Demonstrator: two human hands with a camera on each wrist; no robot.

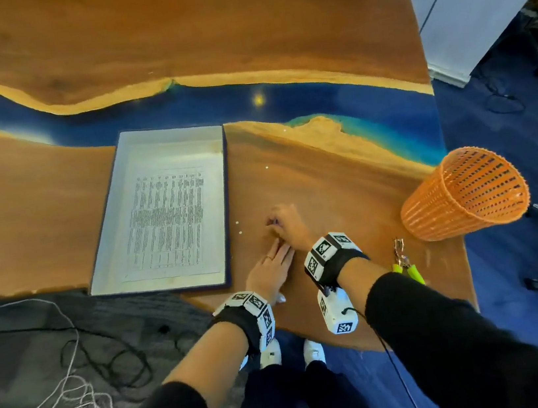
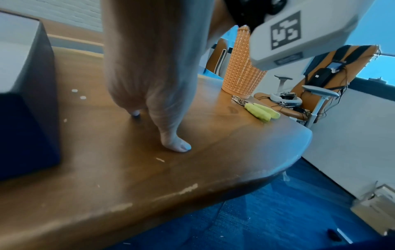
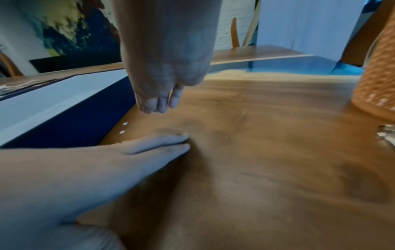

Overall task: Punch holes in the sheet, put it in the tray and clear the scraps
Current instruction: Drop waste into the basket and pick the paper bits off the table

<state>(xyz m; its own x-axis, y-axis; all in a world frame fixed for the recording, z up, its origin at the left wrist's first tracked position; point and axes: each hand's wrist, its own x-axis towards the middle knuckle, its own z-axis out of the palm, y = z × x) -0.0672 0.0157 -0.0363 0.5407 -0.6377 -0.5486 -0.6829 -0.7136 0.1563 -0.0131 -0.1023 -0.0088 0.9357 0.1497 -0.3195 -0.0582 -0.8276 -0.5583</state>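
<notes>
White printed paper sheet (image 1: 166,218) is already laid in the shallow grey tray (image 1: 224,189). Tiny white paper scraps (image 1: 239,227) remain just beside it. Left hand (image 1: 272,271) is flat, unclenched; right hand (image 1: 286,224) is pinched, contents unclear. Scraps risk being scattered or flicked off the wooden table (image 1: 326,178), missing the orange mesh basket (image 1: 463,193).

No words readable: the sheet (image 1: 168,223) in the tray (image 1: 102,255) carries blurred print, wristbands (image 1: 328,252) only square coded markers.
</notes>
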